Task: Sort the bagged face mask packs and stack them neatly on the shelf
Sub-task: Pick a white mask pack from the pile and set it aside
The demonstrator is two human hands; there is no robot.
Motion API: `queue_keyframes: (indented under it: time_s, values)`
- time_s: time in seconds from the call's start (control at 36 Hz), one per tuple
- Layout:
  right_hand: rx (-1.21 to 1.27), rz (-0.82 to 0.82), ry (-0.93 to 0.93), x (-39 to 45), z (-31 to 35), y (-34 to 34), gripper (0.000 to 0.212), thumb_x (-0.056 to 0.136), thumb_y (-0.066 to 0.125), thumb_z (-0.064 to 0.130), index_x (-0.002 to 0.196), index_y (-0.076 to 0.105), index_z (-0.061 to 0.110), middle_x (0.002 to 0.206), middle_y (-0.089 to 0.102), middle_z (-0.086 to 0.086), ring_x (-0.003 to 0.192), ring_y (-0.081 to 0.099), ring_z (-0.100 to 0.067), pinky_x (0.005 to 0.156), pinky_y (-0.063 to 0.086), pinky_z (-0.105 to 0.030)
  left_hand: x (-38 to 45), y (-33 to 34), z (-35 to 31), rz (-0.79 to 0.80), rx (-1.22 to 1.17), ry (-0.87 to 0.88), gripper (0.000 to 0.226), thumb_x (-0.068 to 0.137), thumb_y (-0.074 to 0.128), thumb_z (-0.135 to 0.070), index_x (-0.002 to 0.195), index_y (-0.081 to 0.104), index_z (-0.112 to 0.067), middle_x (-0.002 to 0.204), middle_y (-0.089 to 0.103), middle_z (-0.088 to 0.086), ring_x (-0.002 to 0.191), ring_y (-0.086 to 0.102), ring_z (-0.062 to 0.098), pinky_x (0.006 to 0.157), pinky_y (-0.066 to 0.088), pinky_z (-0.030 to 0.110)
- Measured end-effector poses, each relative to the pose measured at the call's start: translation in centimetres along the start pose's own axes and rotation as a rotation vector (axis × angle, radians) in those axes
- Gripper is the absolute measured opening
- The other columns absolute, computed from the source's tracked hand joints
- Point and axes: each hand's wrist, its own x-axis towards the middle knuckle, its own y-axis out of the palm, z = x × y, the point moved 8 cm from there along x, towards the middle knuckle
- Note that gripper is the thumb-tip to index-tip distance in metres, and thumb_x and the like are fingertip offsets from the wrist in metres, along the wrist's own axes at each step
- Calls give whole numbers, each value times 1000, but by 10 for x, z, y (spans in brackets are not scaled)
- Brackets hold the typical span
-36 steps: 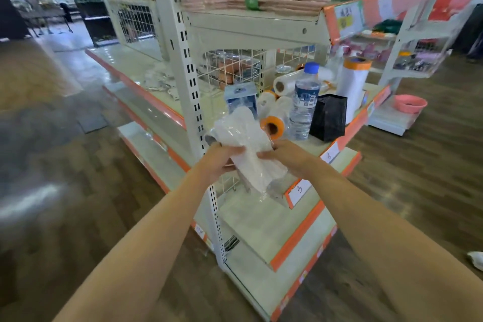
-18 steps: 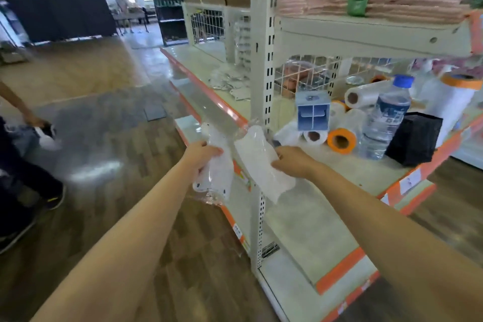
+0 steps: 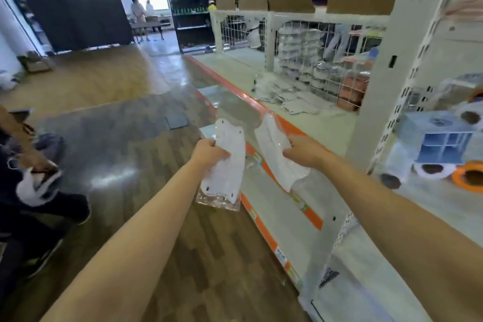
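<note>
L hand (image 3: 209, 154) grips one bagged mask pack (image 3: 226, 165) at its side edge; R hand (image 3: 304, 150) grips a second pack (image 3: 277, 154) the same way. Both packs hang in air over the aisle, just off the shelf (image 3: 326, 128) lip, apart from each other. Loose packs (image 3: 285, 102) lie scattered further along, stacked ones (image 3: 300, 55) behind wire mesh. Judgement: square the two flat w/ edges matched before setting down; slippery film may slide.

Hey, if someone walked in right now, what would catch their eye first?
Two clear bagged mask packs held up mid-frame: the left hand grips one pack, the right hand another pack. Behind them, more packs lie scattered on the orange-edged shelf by the wire grid.
</note>
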Motion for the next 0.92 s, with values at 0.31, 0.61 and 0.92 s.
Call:
queue_keyframes:
  time_s: [0.31, 0.61, 0.92]
  values:
    - [19, 2, -11, 108, 46, 16, 28, 91, 47, 16, 69, 32, 26, 72, 36, 6, 71, 40, -16, 51, 23, -22, 100, -41, 22, -5, -46, -34, 18, 76, 48, 5, 90, 52, -6, 85, 50, 14, 73, 50, 22, 65, 39, 32]
    - [73, 28, -115, 247, 84, 2, 7, 90, 47, 16, 97, 49, 19, 85, 41, 5, 68, 38, -13, 51, 24, -19, 216, -97, -11, -130, 16, 12, 23, 57, 59, -5, 78, 55, -10, 77, 46, 11, 75, 44, 20, 66, 34, 34]
    - [95, -16, -111, 361, 103, 8, 26, 90, 50, 17, 68, 36, 16, 66, 32, 3, 59, 33, -14, 50, 21, -26, 325, -121, -11, -127, 46, 27, 13, 67, 60, 2, 76, 56, -6, 72, 44, 11, 71, 39, 19, 62, 29, 29]
